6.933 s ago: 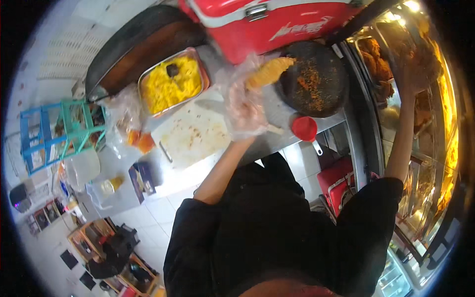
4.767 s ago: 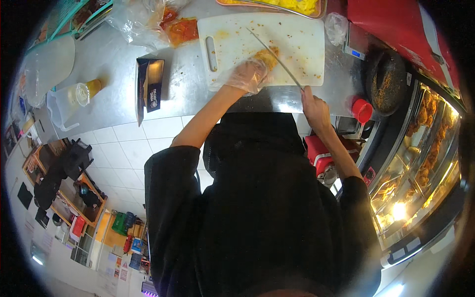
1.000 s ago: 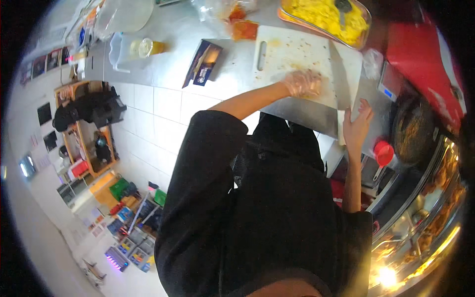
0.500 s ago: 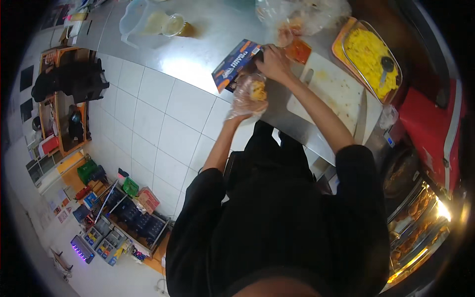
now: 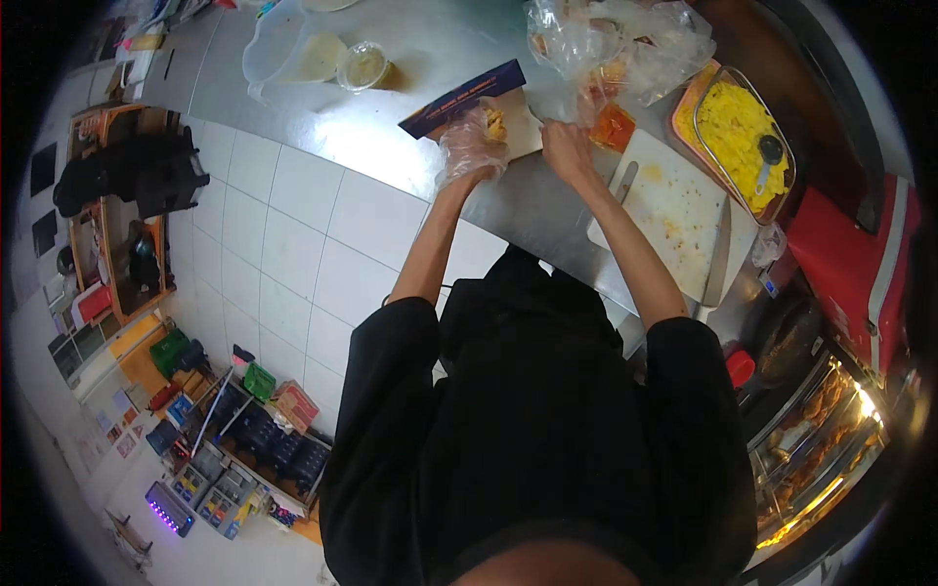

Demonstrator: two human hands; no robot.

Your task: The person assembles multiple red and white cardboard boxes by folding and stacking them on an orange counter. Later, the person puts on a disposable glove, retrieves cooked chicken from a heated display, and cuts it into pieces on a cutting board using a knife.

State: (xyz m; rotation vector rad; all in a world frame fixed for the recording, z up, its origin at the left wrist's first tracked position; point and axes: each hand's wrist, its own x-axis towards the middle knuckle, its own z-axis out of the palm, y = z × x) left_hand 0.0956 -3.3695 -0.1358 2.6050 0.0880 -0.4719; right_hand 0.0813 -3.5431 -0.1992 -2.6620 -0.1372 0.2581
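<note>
My left hand (image 5: 469, 148), in a clear plastic glove, holds a yellow-brown piece of fried food (image 5: 495, 123) over an open cardboard box (image 5: 520, 137). The box has a dark blue lid (image 5: 457, 98) and lies on the steel counter (image 5: 410, 146). My bare right hand (image 5: 567, 151) grips the box's right edge. Just right of that hand lies a white cutting board (image 5: 674, 210) with orange smears, and a long knife (image 5: 718, 259) rests along its far side.
A metal tray of yellow rice (image 5: 738, 137) with a dark spoon sits beyond the board. Crumpled plastic bags (image 5: 616, 39) and an orange sauce bag (image 5: 614, 125) lie by the box. Clear tubs (image 5: 293, 54) stand left; a red cooler (image 5: 850, 264), dark pan (image 5: 782, 337) and lit food display (image 5: 811, 439) stand right.
My gloved left hand left the cutting board with the food piece and carried it left to the box. My right hand came up from the counter edge to the box.
</note>
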